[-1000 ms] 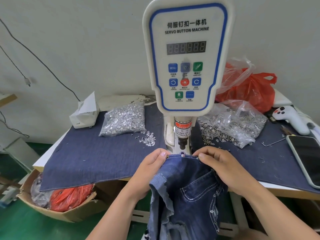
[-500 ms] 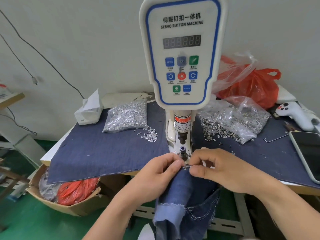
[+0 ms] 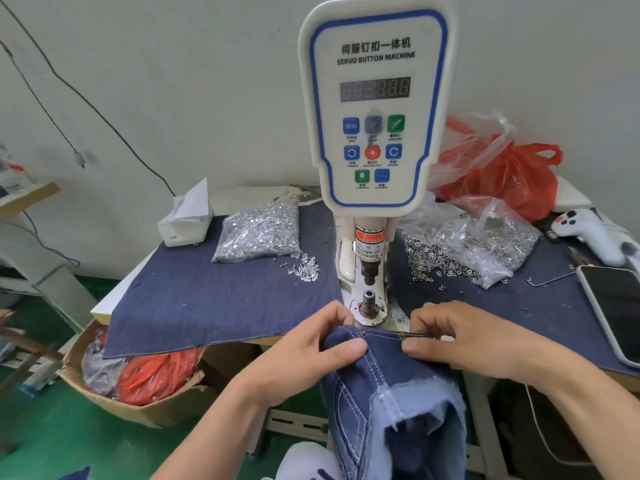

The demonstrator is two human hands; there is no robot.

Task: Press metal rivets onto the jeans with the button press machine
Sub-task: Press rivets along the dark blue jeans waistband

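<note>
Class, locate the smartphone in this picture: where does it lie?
In the head view, the smartphone lies screen-up at the table's far right edge, on the denim cloth, just in front of the white handheld controller.

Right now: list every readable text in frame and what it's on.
"伺服钉扣一体机": button machine panel, top.
"SERVO BUTTON MACHINE": same panel, under the Chinese line.
"MENU": blue button.
"WARNING", partly readable, and "CARE OF ... FINGER": press head sticker.
Digit display: unlit, no number.
Other button captions: too small to read.

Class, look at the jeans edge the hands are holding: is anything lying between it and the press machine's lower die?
Nothing visible does. The jeans edge, pinched by left hand and right hand, sits just before the bare lower die.
</note>
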